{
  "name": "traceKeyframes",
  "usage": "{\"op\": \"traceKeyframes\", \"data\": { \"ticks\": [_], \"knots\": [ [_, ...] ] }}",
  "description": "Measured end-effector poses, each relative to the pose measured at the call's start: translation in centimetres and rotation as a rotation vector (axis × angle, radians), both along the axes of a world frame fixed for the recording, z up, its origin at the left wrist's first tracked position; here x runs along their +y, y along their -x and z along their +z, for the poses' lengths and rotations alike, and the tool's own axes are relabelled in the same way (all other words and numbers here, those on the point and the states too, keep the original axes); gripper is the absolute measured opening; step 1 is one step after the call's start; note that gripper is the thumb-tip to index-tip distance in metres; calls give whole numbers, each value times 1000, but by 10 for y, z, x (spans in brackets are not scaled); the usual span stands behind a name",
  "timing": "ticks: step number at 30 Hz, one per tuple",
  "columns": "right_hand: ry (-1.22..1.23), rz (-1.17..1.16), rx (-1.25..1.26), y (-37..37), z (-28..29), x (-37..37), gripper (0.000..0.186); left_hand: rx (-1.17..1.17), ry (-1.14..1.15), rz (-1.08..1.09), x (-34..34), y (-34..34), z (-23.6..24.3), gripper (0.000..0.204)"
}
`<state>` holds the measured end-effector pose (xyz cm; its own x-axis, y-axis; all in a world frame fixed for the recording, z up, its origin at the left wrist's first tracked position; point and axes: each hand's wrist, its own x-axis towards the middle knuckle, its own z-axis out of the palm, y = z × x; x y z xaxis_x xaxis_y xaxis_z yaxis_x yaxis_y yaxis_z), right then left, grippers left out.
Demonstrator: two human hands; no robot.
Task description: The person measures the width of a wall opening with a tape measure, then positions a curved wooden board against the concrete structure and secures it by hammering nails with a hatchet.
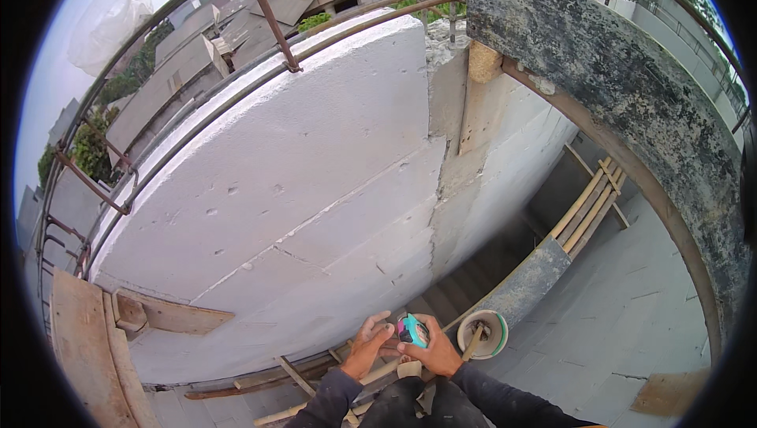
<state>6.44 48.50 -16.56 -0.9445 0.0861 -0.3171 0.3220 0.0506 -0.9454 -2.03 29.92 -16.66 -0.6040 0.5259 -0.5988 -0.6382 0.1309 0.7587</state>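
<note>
I hold a small teal tape measure between both hands, low in front of the white block wall. My left hand pinches its near side; my right hand cups the case. It appears light, rigid and smooth-shelled; I judge the case body the safest grip. A bucket sits just beside my right hand.

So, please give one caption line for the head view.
Both hands hold a teal tape measure before a white block wall.

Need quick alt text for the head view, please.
Both hands, left hand and right hand, hold a teal tape measure before a white block wall. A white bucket sits just right.
</note>
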Motion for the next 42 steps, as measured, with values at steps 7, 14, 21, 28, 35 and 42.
{"op": "traceKeyframes", "data": {
  "ticks": [7, 14, 21, 28, 35, 42],
  "knots": [
    [245, -80, 82, 6, 55, -33, 86, 491, -49, 9, 18, -13, 31, 70],
    [-204, 252, 262, 26, 81, -31, 91, 516, -65, 184, 2, 3, 103, 57],
    [330, 112, 113, 51, 119, -13, 43, 680, 31, -26, -24, 19, 135, 67],
    [454, 153, 251, 59, 123, -18, 25, 769, 197, -147, -52, 1, 188, 64],
    [570, -18, 373, 97, 199, 10, 22, 583, 420, 134, -127, -24, 156, 48],
    [762, -106, 558, 161, 252, 77, 15, 493, 678, 687, -277, -181, 56, 19]
  ]
}}
